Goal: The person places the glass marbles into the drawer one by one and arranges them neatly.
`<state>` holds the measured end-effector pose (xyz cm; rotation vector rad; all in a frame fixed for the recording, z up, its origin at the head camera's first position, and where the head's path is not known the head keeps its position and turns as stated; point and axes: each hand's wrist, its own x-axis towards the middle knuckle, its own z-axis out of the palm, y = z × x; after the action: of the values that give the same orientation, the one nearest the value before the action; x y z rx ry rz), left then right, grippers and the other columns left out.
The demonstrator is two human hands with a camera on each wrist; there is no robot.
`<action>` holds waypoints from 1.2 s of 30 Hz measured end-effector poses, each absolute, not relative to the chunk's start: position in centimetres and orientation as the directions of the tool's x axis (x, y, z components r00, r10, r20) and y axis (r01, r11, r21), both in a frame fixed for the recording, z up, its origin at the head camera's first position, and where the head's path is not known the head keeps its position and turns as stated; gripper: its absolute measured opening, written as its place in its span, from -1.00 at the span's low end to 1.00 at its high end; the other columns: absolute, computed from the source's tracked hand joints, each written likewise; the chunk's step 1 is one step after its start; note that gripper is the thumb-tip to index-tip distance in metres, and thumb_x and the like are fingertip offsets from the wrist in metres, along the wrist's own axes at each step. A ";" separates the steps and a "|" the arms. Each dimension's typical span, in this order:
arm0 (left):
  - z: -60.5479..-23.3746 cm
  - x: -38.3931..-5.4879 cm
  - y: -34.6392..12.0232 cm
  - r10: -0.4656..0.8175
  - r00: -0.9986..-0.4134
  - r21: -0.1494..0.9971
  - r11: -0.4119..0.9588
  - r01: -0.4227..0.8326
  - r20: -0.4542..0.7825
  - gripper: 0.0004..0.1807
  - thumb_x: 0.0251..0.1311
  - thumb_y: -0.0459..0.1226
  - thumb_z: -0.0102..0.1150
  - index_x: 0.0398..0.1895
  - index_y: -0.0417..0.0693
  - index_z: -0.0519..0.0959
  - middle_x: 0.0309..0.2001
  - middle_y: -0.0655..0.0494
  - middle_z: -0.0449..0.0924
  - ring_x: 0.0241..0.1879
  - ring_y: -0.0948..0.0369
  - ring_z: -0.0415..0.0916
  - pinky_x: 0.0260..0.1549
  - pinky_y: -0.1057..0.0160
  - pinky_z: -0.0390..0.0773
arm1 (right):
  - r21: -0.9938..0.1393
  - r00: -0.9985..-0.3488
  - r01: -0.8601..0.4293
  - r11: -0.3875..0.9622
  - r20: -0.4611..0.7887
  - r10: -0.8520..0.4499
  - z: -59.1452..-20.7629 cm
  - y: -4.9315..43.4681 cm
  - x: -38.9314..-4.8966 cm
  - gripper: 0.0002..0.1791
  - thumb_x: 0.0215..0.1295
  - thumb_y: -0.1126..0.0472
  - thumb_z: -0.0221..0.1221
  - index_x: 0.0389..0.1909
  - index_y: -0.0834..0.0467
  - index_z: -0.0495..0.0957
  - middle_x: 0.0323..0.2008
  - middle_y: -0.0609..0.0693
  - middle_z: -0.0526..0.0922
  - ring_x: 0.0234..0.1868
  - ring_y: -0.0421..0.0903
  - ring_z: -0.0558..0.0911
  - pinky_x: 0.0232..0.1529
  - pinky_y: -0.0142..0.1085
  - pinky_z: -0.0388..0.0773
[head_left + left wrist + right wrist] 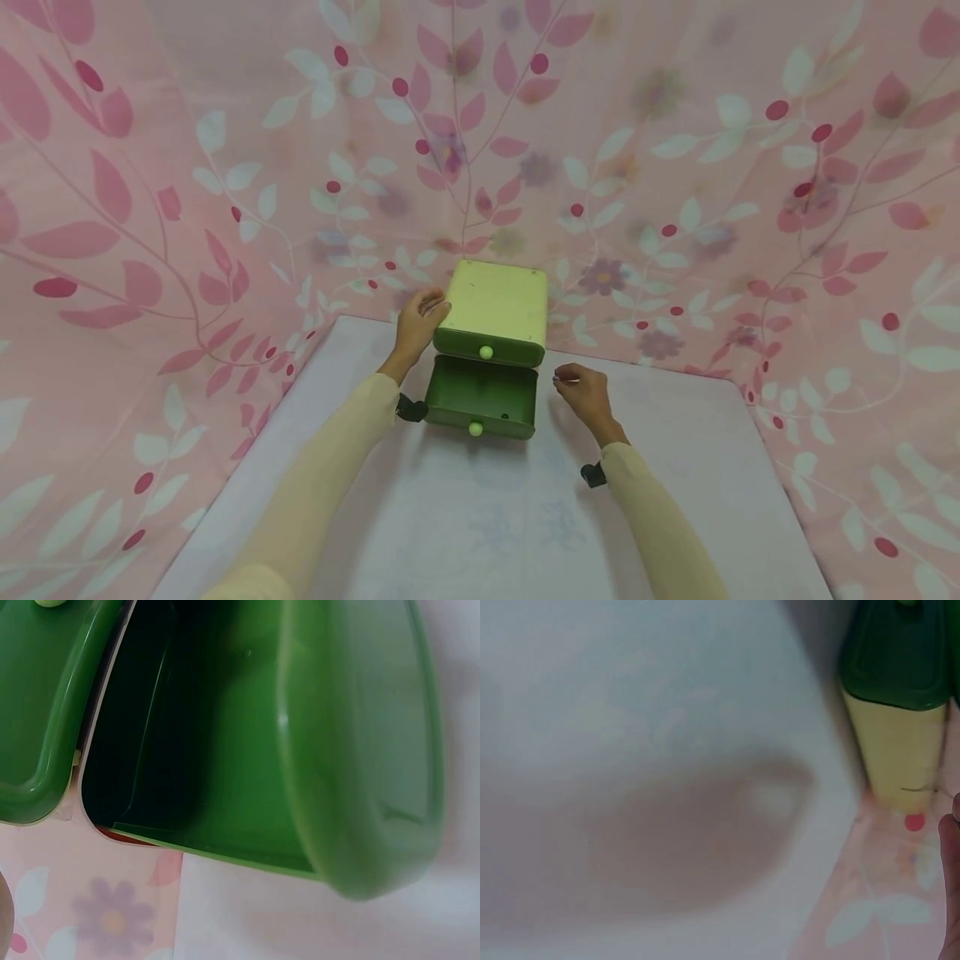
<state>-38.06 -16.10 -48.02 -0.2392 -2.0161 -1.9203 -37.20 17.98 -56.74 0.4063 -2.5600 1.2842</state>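
A small two-drawer cabinet [498, 304] has a pale yellow-green casing and green drawer fronts with round light knobs. Its lower drawer [480, 383] is pulled out; inside, near the front, is a small dark spot, too small to identify. The upper drawer [465, 343] is closed. My left hand [416, 325] rests against the casing's upper left side, its thumb near the top edge. To the right of the pulled-out drawer, apart from it, my right hand [587, 393] has its fingers bent together, pinching a thin dark wire-like piece [919, 789].
The cabinet stands toward the back of a white-covered table [480, 517]. Pink floral cloth [600, 208] hangs close behind it and along both sides. Dark straps [592, 475] sit at both wrists.
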 end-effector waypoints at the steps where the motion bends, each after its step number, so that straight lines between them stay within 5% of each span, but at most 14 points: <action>1: -47.7 -37.8 -16.1 -0.109 -0.926 0.932 0.065 0.355 0.361 -0.53 0.31 -0.42 0.16 0.25 -0.40 0.37 0.23 -0.36 0.39 0.29 -0.19 0.30 0.31 -0.01 0.32 | -0.747 -0.929 -0.358 0.560 0.343 -0.137 -56.5 17.8 -37.1 -0.83 0.10 0.40 0.36 -0.25 0.28 0.69 -0.29 0.14 0.74 -0.30 0.03 0.75 -0.30 -0.23 0.73; 10: -47.1 -37.2 -15.9 -0.107 -0.929 0.935 0.071 0.347 0.353 -0.54 0.29 -0.43 0.17 0.24 -0.40 0.39 0.22 -0.35 0.42 0.28 -0.20 0.31 0.27 0.04 0.39 | -0.767 -0.906 -0.417 0.488 0.395 -0.154 -55.0 17.0 -35.9 -0.83 0.09 0.43 0.35 -0.25 0.31 0.70 -0.32 0.11 0.73 -0.32 0.02 0.75 -0.38 -0.35 0.71; 22: -49.9 -39.5 -16.3 -0.142 -0.926 0.936 0.106 0.337 0.349 -0.51 0.31 -0.27 0.23 0.26 -0.26 0.42 0.22 -0.18 0.46 0.26 0.05 0.39 0.26 0.12 0.41 | -0.689 -0.813 -0.578 0.437 0.531 -0.238 -54.2 15.4 -34.7 -0.79 0.03 0.53 0.35 -0.28 0.28 0.70 -0.31 0.06 0.74 -0.26 -0.07 0.73 -0.24 -0.38 0.70; 36: -47.5 -37.4 -16.3 -0.094 -0.925 0.929 0.049 0.366 0.369 -0.52 0.29 -0.43 0.18 0.25 -0.42 0.37 0.23 -0.43 0.36 0.28 -0.21 0.30 0.29 -0.02 0.36 | -0.662 -0.768 -0.639 0.391 0.574 -0.283 -54.3 12.8 -33.2 -0.75 0.01 0.56 0.35 -0.26 0.30 0.69 -0.29 0.09 0.73 -0.28 -0.03 0.74 -0.24 -0.35 0.70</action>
<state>-37.42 -16.25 -47.47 -0.2739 -2.0028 -1.9421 -33.15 12.78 -54.28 0.7980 -2.2860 1.3310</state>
